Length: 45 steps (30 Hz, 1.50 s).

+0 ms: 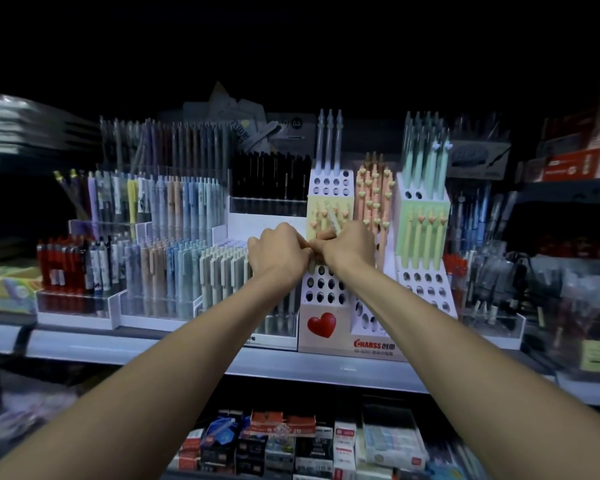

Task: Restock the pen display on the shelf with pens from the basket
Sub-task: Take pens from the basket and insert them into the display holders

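A stepped white pen display (323,289) with round holes and a red heart on its front stands on the shelf (319,368). Pastel yellow, peach and green heart-topped pens fill its upper tiers. Both my hands meet in front of its yellow tier. My right hand (350,247) grips a pale pen (334,216) that sticks up and to the left from its fist. My left hand (278,254) has its fingers curled and pinches at the same spot, touching the right hand. The lower end of the pen is hidden. No basket is in view.
Clear trays of many pens (174,258) stand left of the display, and a black pen box (269,181) stands behind. More pen racks (489,285) crowd the right. Boxed goods (291,441) fill the lower shelf. The scene is dark and blurred at the edges.
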Available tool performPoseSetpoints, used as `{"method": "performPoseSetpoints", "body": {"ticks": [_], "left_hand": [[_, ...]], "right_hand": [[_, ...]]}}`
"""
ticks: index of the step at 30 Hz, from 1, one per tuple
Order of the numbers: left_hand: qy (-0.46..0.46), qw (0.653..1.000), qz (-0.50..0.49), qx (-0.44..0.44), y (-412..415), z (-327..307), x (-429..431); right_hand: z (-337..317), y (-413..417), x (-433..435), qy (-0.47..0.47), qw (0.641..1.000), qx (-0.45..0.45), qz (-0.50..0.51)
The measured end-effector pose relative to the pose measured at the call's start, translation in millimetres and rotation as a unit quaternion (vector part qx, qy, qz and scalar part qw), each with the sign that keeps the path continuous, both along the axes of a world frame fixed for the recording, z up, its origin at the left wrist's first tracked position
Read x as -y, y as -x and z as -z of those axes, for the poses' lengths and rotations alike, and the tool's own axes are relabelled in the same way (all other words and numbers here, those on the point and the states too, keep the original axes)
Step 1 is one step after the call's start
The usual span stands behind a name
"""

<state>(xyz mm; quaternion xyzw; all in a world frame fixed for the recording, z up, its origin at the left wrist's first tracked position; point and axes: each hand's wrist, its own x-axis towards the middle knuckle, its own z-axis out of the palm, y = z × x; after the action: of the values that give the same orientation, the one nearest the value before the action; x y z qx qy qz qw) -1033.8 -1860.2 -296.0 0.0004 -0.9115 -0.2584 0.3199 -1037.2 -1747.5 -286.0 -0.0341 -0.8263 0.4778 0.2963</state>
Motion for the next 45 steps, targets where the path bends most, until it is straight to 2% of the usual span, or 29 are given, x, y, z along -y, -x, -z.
{"method": "performPoseSetpoints", "body": {"ticks": [4,8,11,14,19,25,30,37,45], "left_hand": [[0.026,1.000,-0.006,0.009,-0.9,-4.0,-2.4],[0.007,1.000,-0.002,0.030,-7.0,-14.5,1.4],[-0.001,0.999,-0.002,0.038,-16.2,-28.6,10.7],[-0.041,0.998,0.013,0.038,-30.6,-39.0,20.9],[-0.135,0.983,0.099,0.077,-56.6,-35.1,23.3],[-0.302,0.924,0.217,0.086,-87.3,-8.4,2.1],[-0.341,0.905,0.241,0.077,-92.3,14.5,-12.0],[-0.346,0.903,0.252,0.036,-87.7,21.6,-17.5],[-0.316,0.919,0.235,0.028,-69.5,15.0,-12.7]], "right_hand": [[-3.3,-3.1,0.5,-0.011,1.000,0.010,-0.006],[-12.9,-11.9,0.1,0.004,0.999,0.034,-0.003],[-21.3,-23.4,-6.3,0.014,0.995,0.097,-0.028],[-30.7,-47.2,-14.8,0.037,0.980,0.173,-0.094],[-31.4,-76.1,-23.8,0.064,0.968,0.198,-0.142],[-20.3,-88.4,-32.9,0.141,0.963,0.150,-0.176],[-6.8,-88.6,-42.2,0.171,0.967,0.078,-0.170],[-1.1,-90.2,-48.6,0.213,0.960,0.035,-0.178],[-3.5,-83.0,-45.0,0.159,0.974,0.011,-0.161]]}}
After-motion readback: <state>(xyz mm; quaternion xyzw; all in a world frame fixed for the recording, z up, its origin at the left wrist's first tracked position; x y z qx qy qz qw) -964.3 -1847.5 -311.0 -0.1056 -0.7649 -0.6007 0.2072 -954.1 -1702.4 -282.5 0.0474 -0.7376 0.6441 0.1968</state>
